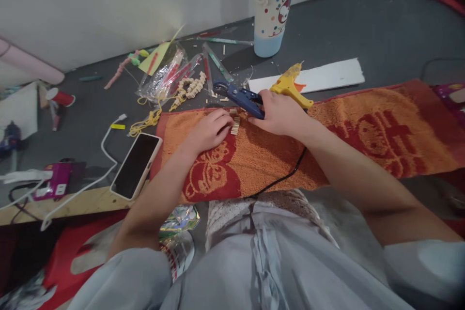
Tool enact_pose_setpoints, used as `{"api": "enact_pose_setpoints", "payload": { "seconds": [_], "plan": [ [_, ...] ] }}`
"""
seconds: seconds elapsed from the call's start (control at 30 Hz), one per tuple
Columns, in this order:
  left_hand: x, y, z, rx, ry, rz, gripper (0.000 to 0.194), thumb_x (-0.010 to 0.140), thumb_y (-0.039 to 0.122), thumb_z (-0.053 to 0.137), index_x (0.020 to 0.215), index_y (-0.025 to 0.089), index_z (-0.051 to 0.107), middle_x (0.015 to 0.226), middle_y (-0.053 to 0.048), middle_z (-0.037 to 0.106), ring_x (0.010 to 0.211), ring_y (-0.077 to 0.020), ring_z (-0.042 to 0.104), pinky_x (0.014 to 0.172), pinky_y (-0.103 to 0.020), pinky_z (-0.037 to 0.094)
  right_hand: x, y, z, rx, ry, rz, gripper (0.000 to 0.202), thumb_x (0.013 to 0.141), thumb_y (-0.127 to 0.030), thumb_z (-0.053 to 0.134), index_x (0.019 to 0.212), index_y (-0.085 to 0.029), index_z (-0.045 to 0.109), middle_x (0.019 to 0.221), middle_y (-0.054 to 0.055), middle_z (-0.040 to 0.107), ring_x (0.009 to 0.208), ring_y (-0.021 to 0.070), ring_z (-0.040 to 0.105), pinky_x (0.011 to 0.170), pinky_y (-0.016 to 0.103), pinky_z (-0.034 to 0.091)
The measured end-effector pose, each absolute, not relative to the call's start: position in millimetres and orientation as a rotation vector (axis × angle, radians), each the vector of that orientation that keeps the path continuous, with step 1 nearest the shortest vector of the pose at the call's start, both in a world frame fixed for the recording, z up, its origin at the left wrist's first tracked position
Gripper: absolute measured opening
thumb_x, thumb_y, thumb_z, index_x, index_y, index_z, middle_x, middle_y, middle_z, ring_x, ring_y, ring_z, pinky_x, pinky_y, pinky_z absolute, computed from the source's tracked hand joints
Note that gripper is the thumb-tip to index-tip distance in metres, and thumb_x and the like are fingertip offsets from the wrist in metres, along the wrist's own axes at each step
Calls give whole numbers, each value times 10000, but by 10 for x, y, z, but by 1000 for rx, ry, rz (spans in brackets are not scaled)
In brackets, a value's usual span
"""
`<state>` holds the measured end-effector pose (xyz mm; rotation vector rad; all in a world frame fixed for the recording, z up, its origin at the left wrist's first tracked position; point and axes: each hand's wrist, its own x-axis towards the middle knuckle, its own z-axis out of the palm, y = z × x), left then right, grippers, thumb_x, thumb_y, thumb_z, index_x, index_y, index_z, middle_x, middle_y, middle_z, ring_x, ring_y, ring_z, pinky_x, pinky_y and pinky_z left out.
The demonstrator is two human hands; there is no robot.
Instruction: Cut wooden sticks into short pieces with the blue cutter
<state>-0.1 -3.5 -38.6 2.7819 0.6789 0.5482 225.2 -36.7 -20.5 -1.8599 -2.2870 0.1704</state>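
My left hand (212, 130) rests on the orange towel (276, 150), fingers curled together at the left side of a short row of small pale wooden pieces (235, 127). Whatever its fingertips hold, if anything, is hidden. My right hand (281, 112) is closed on a blue hand tool (244, 99), whose dark end points left over the towel's back edge; its exact kind is unclear. Directly behind that hand lies a yellow glue gun (289, 87) with an orange trigger. A black cord (290, 173) runs from beneath my right forearm to the towel's front edge.
Behind the towel lie a white strip (332, 75), beaded pale pieces (192, 87), plastic packets (167, 75) and thin tubes (218, 61). A tall bottle (271, 19) stands near the wall. Left are a phone (136, 166), a white cable (103, 143) and a thread spool (61, 97).
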Motion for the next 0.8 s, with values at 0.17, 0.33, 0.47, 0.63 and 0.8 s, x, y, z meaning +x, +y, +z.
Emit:
{"api": "enact_pose_setpoints", "payload": {
  "seconds": [0.17,0.33,0.47,0.63,0.8],
  "plan": [
    [2,-26,-393,2773,692,521,126,872,127,442,915,151,558,946,-81,572,919,-171,556,824,-315,486,2251,-381,-193,-1860,-2280,174,578,810,-587,421,1094,-89,490,968,194,648,804,307,611,652,358,397],
    [-3,-18,-405,2762,720,518,111,865,136,457,906,159,557,921,-74,579,892,-173,559,797,-325,487,2248,-379,-182,-1866,-2283,213,573,815,-583,417,1100,-90,486,970,197,636,834,313,600,678,366,395],
    [0,-18,-410,2749,759,539,86,864,152,466,875,162,551,894,-65,580,866,-170,560,786,-323,487,2253,-370,-184,-1871,-2295,217,573,809,-589,428,1099,-98,490,1008,197,627,829,306,593,684,366,394],
    [6,-17,-413,2748,756,539,83,865,170,471,854,165,554,880,-62,585,869,-171,561,790,-321,489,2257,-371,-179,-1866,-2294,210,567,807,-589,430,1092,-102,491,1009,190,628,825,303,591,669,358,390],
    [11,-23,-406,2744,771,512,92,863,174,469,853,166,560,890,-67,590,885,-176,565,800,-326,492,2256,-373,-177,-1867,-2300,221,551,814,-575,432,1094,-103,484,1005,195,626,830,300,583,682,363,387]
  ]
}}
